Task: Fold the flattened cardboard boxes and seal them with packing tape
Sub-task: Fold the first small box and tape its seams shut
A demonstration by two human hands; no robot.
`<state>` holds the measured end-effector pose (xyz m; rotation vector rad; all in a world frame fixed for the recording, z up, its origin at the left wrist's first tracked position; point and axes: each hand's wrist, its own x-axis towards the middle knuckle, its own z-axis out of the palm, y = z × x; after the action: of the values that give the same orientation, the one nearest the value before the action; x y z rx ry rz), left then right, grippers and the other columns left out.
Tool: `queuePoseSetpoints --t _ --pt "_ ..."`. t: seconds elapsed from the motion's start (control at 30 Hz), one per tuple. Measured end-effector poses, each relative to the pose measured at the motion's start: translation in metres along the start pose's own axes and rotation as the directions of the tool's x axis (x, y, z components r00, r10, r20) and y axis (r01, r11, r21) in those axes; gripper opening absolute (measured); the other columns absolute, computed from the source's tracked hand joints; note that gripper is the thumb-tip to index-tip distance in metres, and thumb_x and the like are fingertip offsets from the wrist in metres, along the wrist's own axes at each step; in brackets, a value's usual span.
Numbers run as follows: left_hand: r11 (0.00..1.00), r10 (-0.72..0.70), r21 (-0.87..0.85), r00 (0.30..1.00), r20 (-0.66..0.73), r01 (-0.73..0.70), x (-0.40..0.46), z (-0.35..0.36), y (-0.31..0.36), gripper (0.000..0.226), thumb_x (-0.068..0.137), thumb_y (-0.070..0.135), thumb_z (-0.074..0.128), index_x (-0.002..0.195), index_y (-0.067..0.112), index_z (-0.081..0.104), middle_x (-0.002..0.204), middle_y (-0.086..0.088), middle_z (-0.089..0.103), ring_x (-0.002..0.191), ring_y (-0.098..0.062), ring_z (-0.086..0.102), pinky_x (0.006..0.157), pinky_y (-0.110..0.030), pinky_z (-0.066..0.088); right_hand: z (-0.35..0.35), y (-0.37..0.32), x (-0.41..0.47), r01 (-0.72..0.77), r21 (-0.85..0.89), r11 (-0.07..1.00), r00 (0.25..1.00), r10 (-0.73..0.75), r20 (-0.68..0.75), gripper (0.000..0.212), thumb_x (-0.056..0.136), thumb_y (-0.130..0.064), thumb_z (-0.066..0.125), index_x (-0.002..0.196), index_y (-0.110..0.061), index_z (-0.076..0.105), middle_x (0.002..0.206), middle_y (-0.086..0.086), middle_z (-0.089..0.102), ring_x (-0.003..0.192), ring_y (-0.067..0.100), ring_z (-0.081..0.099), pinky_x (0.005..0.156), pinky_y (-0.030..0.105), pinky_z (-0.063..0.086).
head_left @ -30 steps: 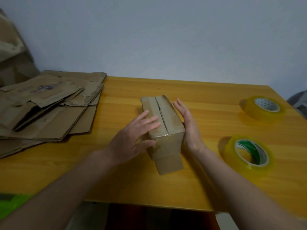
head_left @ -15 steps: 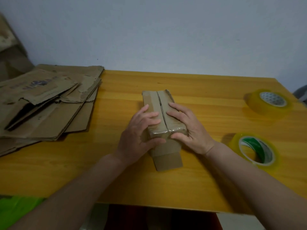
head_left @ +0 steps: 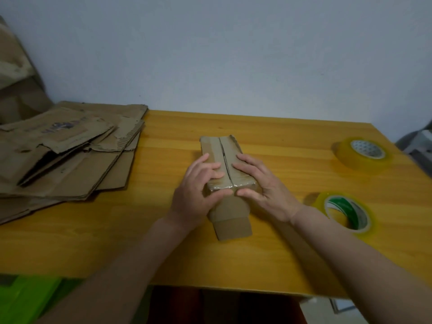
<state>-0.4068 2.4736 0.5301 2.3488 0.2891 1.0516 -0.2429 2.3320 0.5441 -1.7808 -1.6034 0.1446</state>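
Note:
A small folded cardboard box (head_left: 223, 148) lies lengthwise in the middle of the wooden table (head_left: 280, 141), its two top flaps meeting along a centre seam. Shiny tape covers its near top edge. My left hand (head_left: 198, 188) grips the box from the left, fingers on the left flap and thumb on the near end face. My right hand (head_left: 261, 183) grips it from the right the same way, fingers on the right flap. A small flap juts out at the near bottom end.
A pile of flattened cardboard boxes (head_left: 65, 155) covers the table's left end. Two rolls of clear packing tape lie at the right: one at the far side (head_left: 363, 153), one nearer with a green core (head_left: 346, 212). A green object (head_left: 30, 298) is below at the left.
Both hands closed in from the box's sides onto its top flaps and near end, and now clasp it. The box has stayed in place.

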Motion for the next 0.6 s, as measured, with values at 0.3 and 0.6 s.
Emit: queuePoseSetpoints --t 0.3,0.6 --pt "0.996 -0.067 -0.042 0.981 0.183 0.076 0.004 -0.018 0.002 0.055 0.083 0.061 0.053 0.115 0.018 0.064 0.135 0.011 0.050 0.141 -0.010 0.028 0.112 -0.043 0.030 -0.016 -0.023 -0.008 -0.112 0.017 0.994 0.990 0.110 0.085 0.050 0.095 -0.055 0.037 0.141 -0.037 0.041 0.153 -0.017 0.026 0.138 -0.007 0.021 0.109 0.008 0.016" --pt "0.869 -0.396 0.404 0.891 0.222 0.286 0.029 -0.050 0.043 0.065 0.090 0.063 0.036 0.140 0.023 0.049 0.157 -0.004 0.028 0.145 -0.021 0.020 0.115 -0.042 0.024 0.016 -0.063 -0.013 -0.018 0.061 0.998 0.982 0.029 -0.187 0.044 0.100 -0.033 0.034 0.139 -0.015 0.044 0.134 -0.003 0.051 0.123 0.004 0.047 0.102 0.015 0.035"
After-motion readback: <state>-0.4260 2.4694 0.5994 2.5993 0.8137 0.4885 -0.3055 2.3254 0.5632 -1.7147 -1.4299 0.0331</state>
